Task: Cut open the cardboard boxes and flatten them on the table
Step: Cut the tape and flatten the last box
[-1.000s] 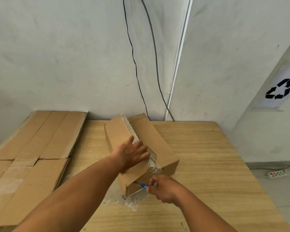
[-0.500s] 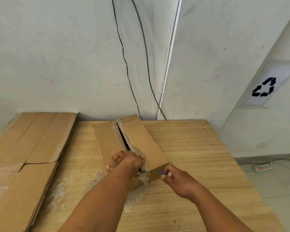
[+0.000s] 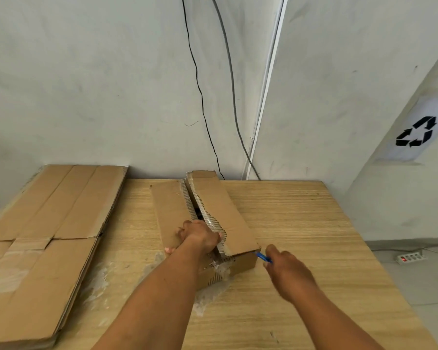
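- Brown cardboard box (image 3: pixel 220 215) lies lengthwise in the middle of the table (image 3: pixel 314 223), its far end near the wall. Its top seam is split and ragged, and we see a dark gap between the two flaps.
- Left hand (image 3: pixel 200 239) is at the near end of the seam, fingers curled round the edge of the left flap, gripping it.
- Right hand (image 3: pixel 286 270) is just beside the box's near right corner, fingers closed round a blue cutter (image 3: pixel 263 257). We cannot tell whether its tip touches the corner.
- Whitish tape scraps (image 3: pixel 208 296) lie on the wood at the box's near end.
- Flattened cardboard (image 3: pixel 48 236) is stacked on the table's left side, apart from the box.
- Two cables (image 3: pixel 200 92) run down the wall; recycling sign (image 3: pixel 416 132) at right; power strip (image 3: pixel 410 257) on the floor.
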Available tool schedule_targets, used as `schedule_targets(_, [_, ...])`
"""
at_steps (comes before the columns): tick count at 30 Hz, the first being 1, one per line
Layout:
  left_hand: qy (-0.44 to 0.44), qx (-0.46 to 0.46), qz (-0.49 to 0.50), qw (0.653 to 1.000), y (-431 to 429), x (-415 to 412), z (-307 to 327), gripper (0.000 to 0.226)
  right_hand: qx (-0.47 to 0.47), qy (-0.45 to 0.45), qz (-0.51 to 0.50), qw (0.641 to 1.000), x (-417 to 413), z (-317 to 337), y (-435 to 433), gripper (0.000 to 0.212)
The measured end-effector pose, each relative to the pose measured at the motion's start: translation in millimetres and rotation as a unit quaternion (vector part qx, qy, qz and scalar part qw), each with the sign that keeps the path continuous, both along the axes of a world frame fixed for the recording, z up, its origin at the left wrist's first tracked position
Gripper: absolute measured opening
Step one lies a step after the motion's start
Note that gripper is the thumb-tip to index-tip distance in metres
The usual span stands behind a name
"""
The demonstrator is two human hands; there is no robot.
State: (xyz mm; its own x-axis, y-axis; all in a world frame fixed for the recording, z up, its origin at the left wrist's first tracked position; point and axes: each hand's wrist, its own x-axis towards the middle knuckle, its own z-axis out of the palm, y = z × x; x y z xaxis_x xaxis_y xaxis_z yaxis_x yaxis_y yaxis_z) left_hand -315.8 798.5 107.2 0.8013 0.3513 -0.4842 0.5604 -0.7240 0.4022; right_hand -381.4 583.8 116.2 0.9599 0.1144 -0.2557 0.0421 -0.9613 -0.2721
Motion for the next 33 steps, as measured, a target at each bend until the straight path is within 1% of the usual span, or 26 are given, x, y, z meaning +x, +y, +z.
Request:
schedule_targets(2, [-0.005,0.010,-0.012,1.000,3,2,3,0.086,-0.003,0.031,0.014,0.999,6,2,-23,0.011])
schedule_targets(3, [-0.005,0.016,-0.023,1.000,5,3,3,0.083,0.029,0.054,0.017,0.998,7,1,-32,0.011])
schedule_targets(5, [-0.002,0.024,-0.043,0.999,14,2,5,0.079,0.134,0.104,-0.014,0.985,3,-2,-42,0.014])
schedule_targets(6, [0.004,0.035,-0.053,0.998,20,0,7,0.077,0.173,0.112,-0.042,0.978,1,-6,-45,0.016])
schedule_targets(7, [0.009,0.051,-0.062,0.997,27,-5,10,0.074,0.192,0.107,-0.070,0.973,0,-12,-48,0.018])
schedule_targets(9, [0.024,0.095,-0.086,0.992,40,-16,14,0.072,0.182,0.099,-0.107,0.972,0,-29,-46,0.014])
schedule_targets(11, [0.058,0.135,-0.128,0.981,51,-28,19,0.075,0.140,0.112,-0.117,0.977,6,-43,-34,0.007])
schedule_targets(13, [0.089,0.147,-0.170,0.970,60,-36,24,0.075,0.127,0.123,-0.113,0.978,13,-53,-13,0.019])
schedule_targets(15, [0.104,0.143,-0.192,0.965,67,-41,31,0.076,0.126,0.131,-0.102,0.978,18,-59,8,0.035])
schedule_targets(16, [0.082,0.133,-0.173,0.972,70,-43,32,0.076,0.111,0.128,-0.097,0.981,20,-58,17,0.044])
schedule_targets(17, [0.040,0.127,-0.137,0.982,72,-45,33,0.073,0.095,0.111,-0.099,0.984,22,-53,26,0.052])
schedule_targets(18, [-0.010,0.139,-0.091,0.986,75,-50,33,0.068,0.097,0.078,-0.105,0.987,24,-45,37,0.054])
schedule_targets(19, [-0.047,0.166,-0.055,0.983,78,-54,31,0.061,0.118,0.039,-0.108,0.986,27,-34,47,0.053])
schedule_targets(20, [-0.050,0.185,-0.030,0.981,81,-59,28,0.056,0.145,0.005,-0.092,0.985,28,-23,59,0.052])
schedule_targets(21, [-0.034,0.182,-0.014,0.983,83,-63,23,0.053,0.160,-0.019,-0.048,0.986,30,-10,71,0.053])
schedule_targets(22, [-0.014,0.163,-0.008,0.987,83,-66,18,0.053,0.151,-0.024,0.022,0.988,29,0,83,0.057])
schedule_targets(23, [0.000,0.145,-0.006,0.989,85,-67,14,0.054,0.118,-0.014,0.107,0.987,26,9,97,0.061])
schedule_targets(24, [0.005,0.135,-0.006,0.991,86,-66,11,0.051,0.064,0.001,0.193,0.979,20,14,110,0.065])
schedule_targets(25, [0.004,0.133,-0.007,0.991,89,-64,10,0.046,0.003,0.016,0.269,0.963,12,16,122,0.065])
schedule_targets(26, [0.003,0.135,-0.007,0.991,91,-62,11,0.041,-0.050,0.027,0.321,0.945,4,15,131,0.061])
schedule_targets(27, [0.004,0.137,-0.009,0.991,94,-61,13,0.039,-0.086,0.030,0.344,0.934,-2,11,137,0.056])
schedule_targets(28, [0.008,0.138,-0.012,0.990,97,-60,15,0.039,-0.095,0.027,0.343,0.934,-5,10,139,0.050])
schedule_targets(29, [0.014,0.138,-0.013,0.990,99,-59,16,0.040,-0.079,0.021,0.326,0.942,-5,11,137,0.048])
schedule_targets(30, [0.020,0.132,-0.010,0.991,101,-59,17,0.042,-0.050,0.007,0.304,0.951,-3,16,134,0.049])
schedule_targets(31, [0.025,0.124,-0.002,0.992,102,-58,18,0.049,-0.018,-0.018,0.284,0.959,1,24,128,0.052])
schedule_targets(33, [0.047,0.121,0.013,0.991,96,-56,17,0.076,0.066,-0.063,0.225,0.970,12,42,111,0.053])
